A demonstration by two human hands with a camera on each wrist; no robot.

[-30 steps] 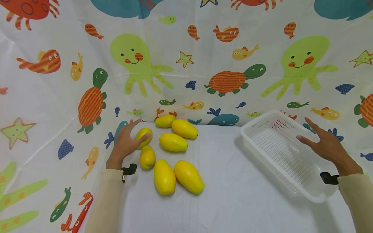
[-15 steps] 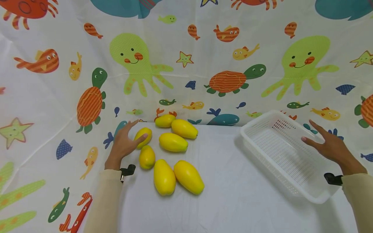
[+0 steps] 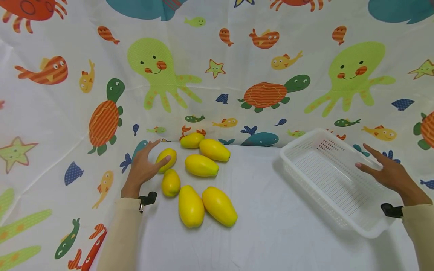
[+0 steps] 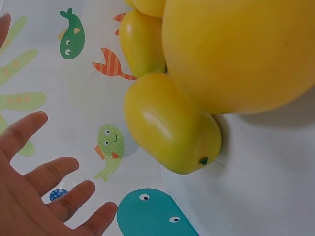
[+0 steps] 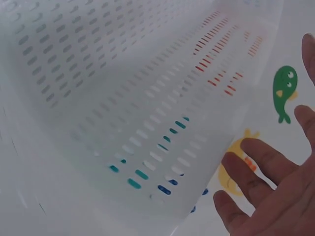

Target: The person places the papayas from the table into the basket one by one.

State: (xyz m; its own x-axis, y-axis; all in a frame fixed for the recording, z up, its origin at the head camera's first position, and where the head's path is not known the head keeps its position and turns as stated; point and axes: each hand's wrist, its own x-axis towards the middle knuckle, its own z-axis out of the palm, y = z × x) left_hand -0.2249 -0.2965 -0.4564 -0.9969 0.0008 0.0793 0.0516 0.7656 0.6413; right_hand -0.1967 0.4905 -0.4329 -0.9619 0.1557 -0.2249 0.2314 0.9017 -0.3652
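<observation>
My left hand [image 3: 142, 167] hovers with spread fingers at the left side of several yellow papayas. Closest to it is a small papaya [image 3: 167, 160], partly behind my thumb; another small papaya [image 3: 171, 183] lies just nearer me. In the left wrist view the fingers are apart from the fruit, one papaya [image 4: 172, 125] showing a small green tip. My right hand [image 3: 393, 175], fingers extended, is held over the right side of a white perforated plastic basket [image 3: 332, 177]. From the right wrist view, the fingers [image 5: 246, 177] look apart from the basket's wall. Neither hand holds anything.
Two larger papayas [image 3: 219, 206] lie nearest me, and others [image 3: 201, 165] lie farther back. The white tabletop [image 3: 264, 210] stretches between the fruit and the basket. A sea-animal printed curtain [image 3: 217, 45] hangs behind and at the left.
My right hand has drifted right and slightly down, away from the middle of the basket. The left hand has shifted a little left. Papayas and basket stay in place.
</observation>
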